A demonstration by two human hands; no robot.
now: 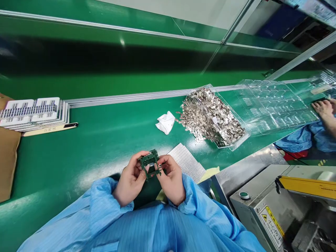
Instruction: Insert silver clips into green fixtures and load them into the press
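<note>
Component point(148, 159) between left hand point(131, 181) and right hand point(172, 177), tissue point(166, 123) beyond, panel stack point(31, 111) at left, parts heap point(196, 113) at right

White glare on green tabletop point(110, 129)

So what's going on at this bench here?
A person in blue sleeves holds a small green part between the left hand and the right hand, above the near edge of the green bench. Beyond it, small metal pieces lie heaped in and beside a clear bin, with a crumpled white piece just left of the heap. Another person's hand shows at the far right.
</note>
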